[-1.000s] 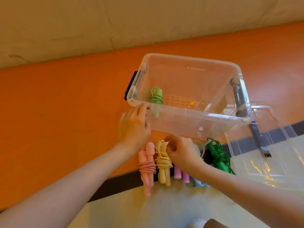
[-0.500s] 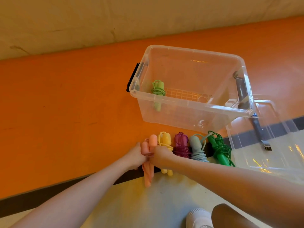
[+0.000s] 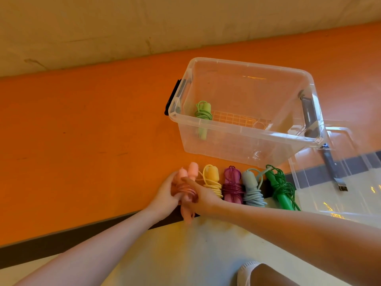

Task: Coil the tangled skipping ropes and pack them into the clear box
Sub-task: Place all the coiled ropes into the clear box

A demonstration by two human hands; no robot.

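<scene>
The clear box [image 3: 243, 129] stands on the orange floor with one coiled light-green rope [image 3: 203, 115] inside at its left. In front of it lies a row of coiled ropes. My left hand [image 3: 165, 196] and my right hand [image 3: 203, 198] both grip the pink rope [image 3: 190, 174] at the row's left end, fingers curled round its coil. To its right lie the yellow rope [image 3: 212, 179], the purple rope [image 3: 233, 185], the pale blue rope [image 3: 252, 189] and the dark green rope [image 3: 281, 187].
The clear lid [image 3: 346, 172] with a grey latch lies to the right of the box. A dark strip [image 3: 61, 238] divides the orange floor from a pale floor area near me. A white shoe [image 3: 246, 272] shows at the bottom edge.
My left hand left the box's rim and came down to the pink rope. My right hand shifted left from the yellow rope; both now grip the pink rope.
</scene>
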